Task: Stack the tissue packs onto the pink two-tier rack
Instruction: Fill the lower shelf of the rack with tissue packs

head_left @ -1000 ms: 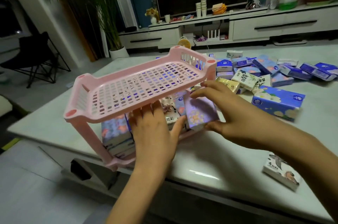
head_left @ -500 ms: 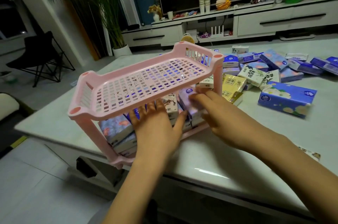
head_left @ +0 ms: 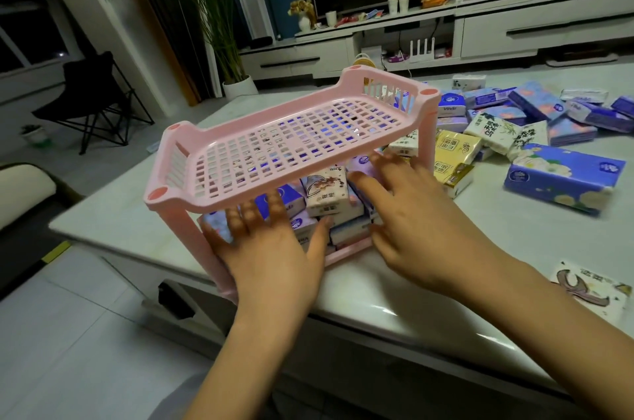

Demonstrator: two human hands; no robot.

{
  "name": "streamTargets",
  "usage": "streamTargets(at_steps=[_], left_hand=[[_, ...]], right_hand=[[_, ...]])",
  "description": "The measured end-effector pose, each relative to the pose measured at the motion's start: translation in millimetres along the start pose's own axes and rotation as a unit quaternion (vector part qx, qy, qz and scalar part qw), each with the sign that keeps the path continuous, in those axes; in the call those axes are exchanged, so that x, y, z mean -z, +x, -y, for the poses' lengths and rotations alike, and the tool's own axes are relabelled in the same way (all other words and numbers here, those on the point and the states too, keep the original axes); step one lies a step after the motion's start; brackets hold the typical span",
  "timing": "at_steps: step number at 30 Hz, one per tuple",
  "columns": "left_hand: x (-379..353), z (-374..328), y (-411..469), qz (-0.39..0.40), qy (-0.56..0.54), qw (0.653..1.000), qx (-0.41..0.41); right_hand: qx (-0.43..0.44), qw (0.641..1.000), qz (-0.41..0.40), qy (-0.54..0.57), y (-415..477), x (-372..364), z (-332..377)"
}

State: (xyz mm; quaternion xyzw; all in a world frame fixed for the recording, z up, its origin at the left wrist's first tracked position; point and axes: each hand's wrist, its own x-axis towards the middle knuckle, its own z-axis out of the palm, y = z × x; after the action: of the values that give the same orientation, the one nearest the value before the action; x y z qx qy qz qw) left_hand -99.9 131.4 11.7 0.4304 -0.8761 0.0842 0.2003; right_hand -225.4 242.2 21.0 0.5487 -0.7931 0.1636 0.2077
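Observation:
The pink two-tier rack [head_left: 171, 176] stands at the near left corner of the white table [head_left: 394, 296]. Its top tier holds nothing; the lower tier is packed with several tissue packs, among them a white illustrated pack [head_left: 326, 193]. My left hand [head_left: 271, 255] lies with straight fingers against the packs at the front left of the lower tier. My right hand [head_left: 408, 220] reaches flat into the lower tier on the right, fingertips on the packs there. Neither hand holds a pack.
Several loose tissue packs lie on the table to the right: a yellow pack [head_left: 453, 159], a large blue floral pack [head_left: 562, 179], and a white patterned pack [head_left: 593, 292] near the front edge. A TV cabinet [head_left: 514, 32] is behind; a folding chair [head_left: 96, 100] stands left.
My right hand has pushed the purple floral pack into the lower tier and now lies flat on the packs. My left hand stayed on the front packs. The camera moved closer.

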Motion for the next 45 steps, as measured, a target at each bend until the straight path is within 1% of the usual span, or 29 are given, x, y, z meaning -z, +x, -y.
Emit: streamTargets(at_steps=[3,8,14,20,26,29,32,37,45], left_hand=[[-1,2,-1,-0.017,-0.002,1.000,-0.021],[0,8,-6,-0.039,-0.010,0.997,-0.059],[-2,13,-12,-0.067,-0.035,0.992,-0.097],[-3,16,-13,-0.060,-0.039,0.991,-0.109],[-2,20,-14,-0.113,-0.106,0.981,-0.116],[-6,22,-14,-0.127,-0.047,0.982,-0.135],[-9,21,-13,-0.114,0.001,0.984,-0.137],[-8,16,-10,-0.095,-0.001,0.988,-0.123],[-4,11,-9,-0.067,-0.023,0.990,-0.124]], right_hand=[[0.015,1.000,0.015,0.004,0,-3,11],[0.008,0.999,0.049,-0.010,1,-9,11],[0.020,0.999,0.033,0.001,4,-12,11],[0.017,0.999,0.045,0.016,6,-14,13],[0.004,0.999,-0.009,0.052,1,-14,6],[0.006,0.998,-0.029,0.049,-1,-10,-2],[-0.001,0.997,-0.019,0.070,-1,-10,-8],[-0.019,0.991,0.015,0.131,1,-9,-12],[-0.009,0.993,-0.003,0.122,4,-9,-17]])
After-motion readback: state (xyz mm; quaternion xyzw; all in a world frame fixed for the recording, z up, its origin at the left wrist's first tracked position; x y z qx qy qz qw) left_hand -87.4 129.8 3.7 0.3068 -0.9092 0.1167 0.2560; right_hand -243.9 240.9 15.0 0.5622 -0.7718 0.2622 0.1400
